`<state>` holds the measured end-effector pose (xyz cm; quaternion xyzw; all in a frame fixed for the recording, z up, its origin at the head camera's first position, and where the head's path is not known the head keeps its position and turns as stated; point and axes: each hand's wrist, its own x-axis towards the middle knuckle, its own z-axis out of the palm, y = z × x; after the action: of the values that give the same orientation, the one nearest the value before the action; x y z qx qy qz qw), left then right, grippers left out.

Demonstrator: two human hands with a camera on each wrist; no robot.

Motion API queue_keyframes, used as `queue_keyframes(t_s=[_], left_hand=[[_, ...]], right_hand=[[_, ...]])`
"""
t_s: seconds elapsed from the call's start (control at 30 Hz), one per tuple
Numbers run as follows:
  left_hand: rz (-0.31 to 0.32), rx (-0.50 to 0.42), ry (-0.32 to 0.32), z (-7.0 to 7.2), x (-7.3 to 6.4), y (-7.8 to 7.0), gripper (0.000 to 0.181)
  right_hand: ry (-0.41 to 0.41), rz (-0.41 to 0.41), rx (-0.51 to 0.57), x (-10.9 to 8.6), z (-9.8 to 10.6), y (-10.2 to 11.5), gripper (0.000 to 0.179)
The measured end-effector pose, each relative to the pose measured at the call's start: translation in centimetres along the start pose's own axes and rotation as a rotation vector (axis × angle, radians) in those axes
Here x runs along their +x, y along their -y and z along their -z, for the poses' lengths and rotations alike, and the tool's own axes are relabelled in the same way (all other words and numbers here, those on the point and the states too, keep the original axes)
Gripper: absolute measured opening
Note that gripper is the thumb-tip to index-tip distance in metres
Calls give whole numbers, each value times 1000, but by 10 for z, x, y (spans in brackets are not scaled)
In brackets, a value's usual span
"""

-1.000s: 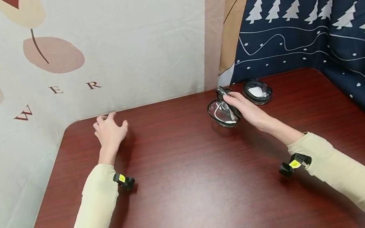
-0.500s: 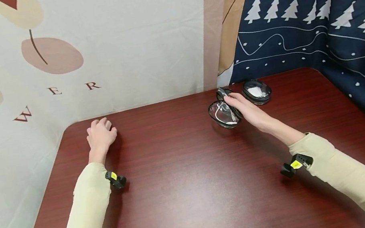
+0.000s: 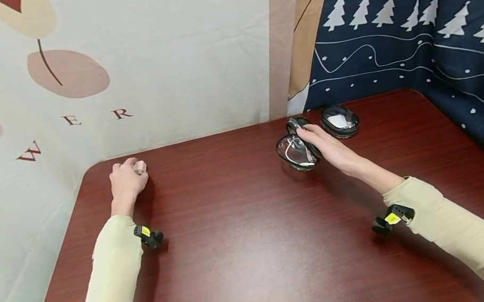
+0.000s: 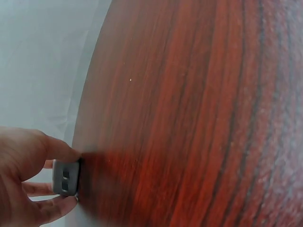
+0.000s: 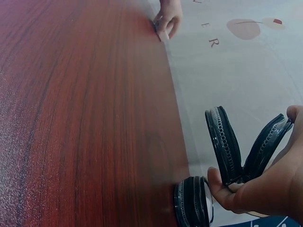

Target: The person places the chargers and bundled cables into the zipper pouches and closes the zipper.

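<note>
My left hand (image 3: 124, 187) pinches a small pale grey charger (image 4: 66, 178) with two dark port slots, at the table's far left corner. In the left wrist view the thumb and fingers are on either side of it. At the far right, my right hand (image 3: 330, 150) grips an unzipped round clear case (image 3: 298, 152) with a black zip rim, its two halves spread apart in a V. A white cable shows through the clear half in the head view. Beside that hand, a second round black-rimmed case (image 3: 340, 122) lies on the table.
The dark red wood-grain table (image 3: 238, 238) meets a pale printed cloth (image 3: 186, 53) along its far edge. A navy cloth with white trees (image 3: 389, 38) hangs along the right side. Both forearms wear small black wrist cameras.
My left hand has moved left along the far edge, and its spread fingers have closed round the charger. My right hand and the unzipped case have stayed almost still.
</note>
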<state>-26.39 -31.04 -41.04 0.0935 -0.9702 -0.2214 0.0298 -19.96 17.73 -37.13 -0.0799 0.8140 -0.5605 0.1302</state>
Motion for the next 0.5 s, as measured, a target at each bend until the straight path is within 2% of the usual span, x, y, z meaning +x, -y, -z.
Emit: queue_keyframes(t_s=[0.2, 0.5], left_hand=[[6, 9, -7, 1, 0, 1, 60], [-8, -44, -78, -2, -8, -10, 61]], right_hand=[[-2, -2, -11, 0, 0, 1, 74], [-4, -6, -12, 0, -1, 2, 74]])
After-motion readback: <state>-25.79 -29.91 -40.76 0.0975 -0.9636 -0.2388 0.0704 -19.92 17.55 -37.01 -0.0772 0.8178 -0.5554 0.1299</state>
